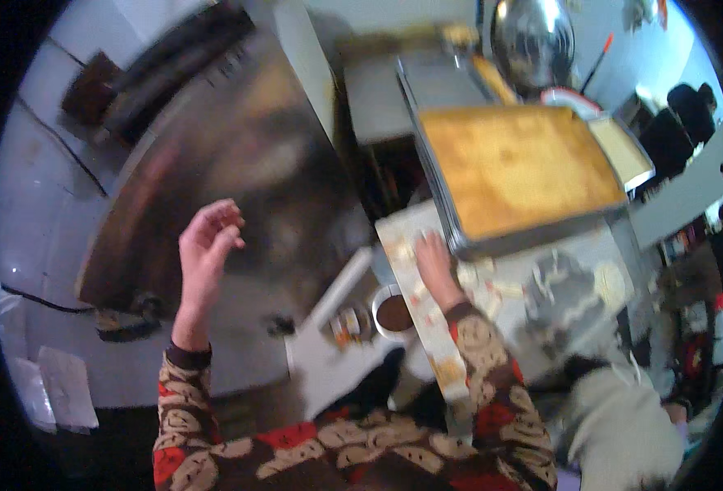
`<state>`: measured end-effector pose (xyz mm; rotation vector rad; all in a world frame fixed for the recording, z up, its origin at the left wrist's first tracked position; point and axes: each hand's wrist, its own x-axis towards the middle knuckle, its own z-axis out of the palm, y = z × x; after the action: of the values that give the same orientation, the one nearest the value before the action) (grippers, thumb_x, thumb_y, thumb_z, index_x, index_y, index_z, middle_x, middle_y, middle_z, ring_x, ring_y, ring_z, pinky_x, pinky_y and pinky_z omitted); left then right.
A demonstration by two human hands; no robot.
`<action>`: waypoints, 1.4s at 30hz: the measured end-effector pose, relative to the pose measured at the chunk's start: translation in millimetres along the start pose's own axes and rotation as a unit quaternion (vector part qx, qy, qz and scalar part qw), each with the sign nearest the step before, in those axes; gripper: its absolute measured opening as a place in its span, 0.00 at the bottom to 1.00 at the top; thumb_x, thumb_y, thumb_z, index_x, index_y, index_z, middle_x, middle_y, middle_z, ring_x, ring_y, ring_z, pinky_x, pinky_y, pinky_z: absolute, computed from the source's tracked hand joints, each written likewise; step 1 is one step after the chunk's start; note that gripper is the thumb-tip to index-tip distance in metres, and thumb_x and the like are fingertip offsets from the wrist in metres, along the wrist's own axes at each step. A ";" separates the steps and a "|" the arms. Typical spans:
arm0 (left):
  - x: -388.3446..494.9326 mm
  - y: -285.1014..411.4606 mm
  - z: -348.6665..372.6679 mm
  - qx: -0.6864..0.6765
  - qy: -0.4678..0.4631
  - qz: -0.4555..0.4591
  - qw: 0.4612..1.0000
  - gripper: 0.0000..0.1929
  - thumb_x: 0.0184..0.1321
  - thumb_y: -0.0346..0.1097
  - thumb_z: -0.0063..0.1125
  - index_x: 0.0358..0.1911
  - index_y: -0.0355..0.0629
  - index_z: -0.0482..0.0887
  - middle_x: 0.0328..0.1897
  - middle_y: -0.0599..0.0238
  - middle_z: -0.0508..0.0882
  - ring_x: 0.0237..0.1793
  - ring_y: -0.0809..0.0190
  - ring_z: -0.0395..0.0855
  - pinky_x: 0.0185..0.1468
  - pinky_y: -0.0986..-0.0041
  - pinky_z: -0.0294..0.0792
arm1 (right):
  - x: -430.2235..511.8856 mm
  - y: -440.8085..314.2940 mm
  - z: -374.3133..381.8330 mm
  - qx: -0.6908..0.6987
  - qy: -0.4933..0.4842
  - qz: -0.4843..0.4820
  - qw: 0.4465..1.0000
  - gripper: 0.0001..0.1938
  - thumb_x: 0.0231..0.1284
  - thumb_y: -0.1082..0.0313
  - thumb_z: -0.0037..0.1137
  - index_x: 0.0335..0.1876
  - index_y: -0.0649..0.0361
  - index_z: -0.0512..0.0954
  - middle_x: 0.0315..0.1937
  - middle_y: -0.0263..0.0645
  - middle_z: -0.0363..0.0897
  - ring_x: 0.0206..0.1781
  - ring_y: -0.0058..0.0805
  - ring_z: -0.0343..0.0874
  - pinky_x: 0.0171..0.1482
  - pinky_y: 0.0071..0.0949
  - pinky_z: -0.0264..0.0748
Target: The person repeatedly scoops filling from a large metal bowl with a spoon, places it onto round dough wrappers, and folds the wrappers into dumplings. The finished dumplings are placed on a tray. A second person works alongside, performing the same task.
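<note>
My left hand (209, 245) is raised with fingers loosely curled, in front of a large dark reflective panel (263, 184), and nothing shows in its grasp. My right hand (435, 264) reaches to the left part of a light tabletop (426, 319), beside the near left corner of a deep metal tray; its fingertips are blurred and partly hidden. A golden-brown baked sheet (521, 166) fills that tray. Pale scraps (503, 288) lie on the tabletop near my right wrist. Below the table's left edge stands a white bowl (377, 313) with brown contents.
A clear plastic bag or wrap (558, 294) lies on the right of the tabletop. Behind the tray stand a shiny metal bowl (533, 46) and a smaller pale-filled tray (622, 150). A person in light clothing (625, 423) is close at my right. Other dark-clothed people are farther right.
</note>
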<state>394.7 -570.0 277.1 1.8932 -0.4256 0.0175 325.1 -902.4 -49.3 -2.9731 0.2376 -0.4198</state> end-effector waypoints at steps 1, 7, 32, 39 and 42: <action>9.5 16.1 -2.9 -0.032 0.018 0.015 0.999 0.17 0.64 0.27 0.56 0.57 0.36 0.78 0.50 0.63 0.82 0.49 0.66 0.82 0.46 0.73 0.78 | 4.6 7.9 7.0 0.008 -0.057 0.037 0.998 0.08 0.59 0.73 0.51 0.41 0.61 0.81 0.43 0.49 0.79 0.52 0.46 0.78 0.57 0.44 0.74; 120.9 81.5 -45.4 -0.233 0.052 0.137 0.962 0.21 0.67 0.31 0.52 0.62 0.29 0.72 0.53 0.56 0.82 0.53 0.61 0.82 0.52 0.74 0.76 | 18.2 27.8 -11.4 0.011 -0.009 0.023 1.000 0.11 0.58 0.71 0.55 0.45 0.65 0.81 0.50 0.52 0.78 0.58 0.47 0.75 0.61 0.44 0.72; 223.1 123.9 -9.3 -0.053 -0.004 0.328 0.943 0.18 0.65 0.26 0.54 0.55 0.23 0.70 0.46 0.59 0.80 0.49 0.68 0.81 0.56 0.85 0.70 | -135.2 54.3 -154.5 0.238 0.106 0.170 0.950 0.11 0.59 0.74 0.58 0.47 0.65 0.79 0.47 0.52 0.78 0.52 0.54 0.77 0.57 0.46 0.73; 271.4 148.8 -5.1 -0.488 0.003 -0.011 0.873 0.25 0.65 0.33 0.59 0.57 0.18 0.65 0.47 0.48 0.76 0.44 0.57 0.80 0.49 0.71 0.74 | -169.2 63.5 -172.5 0.215 0.119 0.213 0.946 0.13 0.57 0.76 0.57 0.48 0.67 0.79 0.46 0.52 0.79 0.50 0.51 0.80 0.49 0.41 0.77; 288.7 154.0 -4.4 -0.578 0.052 -0.146 0.801 0.25 0.66 0.32 0.57 0.56 0.18 0.63 0.49 0.44 0.73 0.44 0.54 0.78 0.48 0.67 0.74 | -176.3 71.4 -170.0 0.182 0.131 0.199 0.954 0.12 0.56 0.76 0.57 0.47 0.68 0.80 0.45 0.52 0.80 0.48 0.50 0.81 0.46 0.39 0.80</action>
<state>619.2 -693.3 480.8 0.7046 -0.0038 -0.2850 99.7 -959.8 55.5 -2.4234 0.6887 -0.7123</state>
